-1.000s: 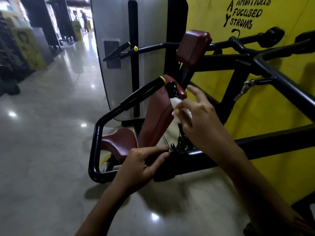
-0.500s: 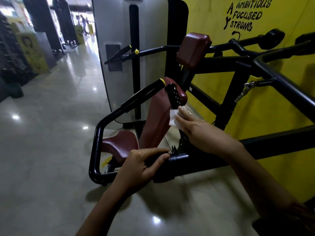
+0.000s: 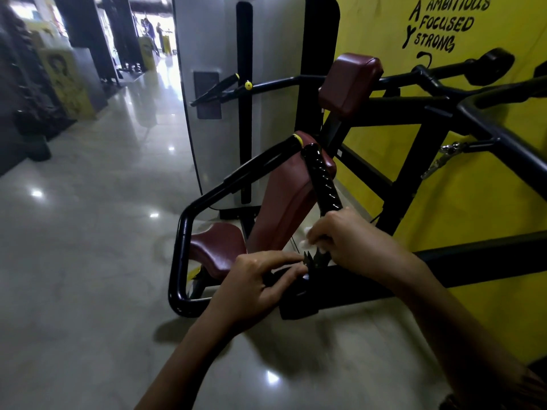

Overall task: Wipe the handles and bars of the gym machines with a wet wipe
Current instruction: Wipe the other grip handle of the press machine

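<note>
A black ridged handle (image 3: 321, 179) stands tilted on the gym machine, just in front of its maroon backrest (image 3: 284, 202). My right hand (image 3: 352, 241) is wrapped round the handle's lower end with a white wet wipe (image 3: 306, 239) bunched under the fingers; only small bits of the wipe show. My left hand (image 3: 260, 284) grips the black horizontal bar (image 3: 473, 258) near the handle's base, thumb on top. A second black bar (image 3: 248, 173) with a yellow tip runs up to the left of the handle.
A maroon seat (image 3: 217, 250) sits inside the looped black frame (image 3: 183, 232). The grey weight-stack cover (image 3: 213, 84) stands behind it. A yellow wall (image 3: 488, 202) is close on the right. Glossy floor (image 3: 88, 261) spreads to the left, with people far down the aisle.
My right hand has slid down the ridged handle with the wipe, from near its top to its lower end. My left hand has stayed on the horizontal bar.
</note>
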Demonstrator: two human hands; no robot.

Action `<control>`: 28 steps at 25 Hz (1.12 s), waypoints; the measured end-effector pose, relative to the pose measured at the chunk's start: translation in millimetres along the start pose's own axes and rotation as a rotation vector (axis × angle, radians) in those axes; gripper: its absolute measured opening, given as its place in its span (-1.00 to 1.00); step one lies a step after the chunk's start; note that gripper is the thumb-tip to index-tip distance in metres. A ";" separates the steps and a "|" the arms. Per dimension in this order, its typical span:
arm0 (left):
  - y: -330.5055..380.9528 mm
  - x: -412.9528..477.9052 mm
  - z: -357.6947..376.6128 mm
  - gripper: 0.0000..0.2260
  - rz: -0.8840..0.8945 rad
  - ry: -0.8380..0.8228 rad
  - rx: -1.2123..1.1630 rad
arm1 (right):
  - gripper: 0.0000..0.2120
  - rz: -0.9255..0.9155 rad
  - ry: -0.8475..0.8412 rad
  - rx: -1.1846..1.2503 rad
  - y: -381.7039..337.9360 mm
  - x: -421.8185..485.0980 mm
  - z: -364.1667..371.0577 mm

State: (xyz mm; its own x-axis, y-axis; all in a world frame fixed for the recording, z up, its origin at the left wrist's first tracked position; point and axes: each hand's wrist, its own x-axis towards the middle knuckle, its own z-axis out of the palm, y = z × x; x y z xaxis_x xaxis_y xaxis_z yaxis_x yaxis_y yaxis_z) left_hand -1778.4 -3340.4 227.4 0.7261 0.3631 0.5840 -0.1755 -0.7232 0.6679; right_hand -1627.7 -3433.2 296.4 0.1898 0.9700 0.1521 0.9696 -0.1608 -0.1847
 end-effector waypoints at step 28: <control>-93.5 68.6 -81.7 -0.68 -0.186 0.238 0.183 | -0.51 -0.226 0.351 -0.708 17.1 119.1 11.1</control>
State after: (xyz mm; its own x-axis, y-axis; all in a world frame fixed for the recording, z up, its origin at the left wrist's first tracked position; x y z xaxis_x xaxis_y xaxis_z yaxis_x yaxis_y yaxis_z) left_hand -1766.6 -3199.9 242.7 0.5550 0.6098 0.5658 0.0827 -0.7172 0.6919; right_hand -1590.2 -3318.4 300.6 -0.0981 0.8980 0.4288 0.8359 -0.1595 0.5253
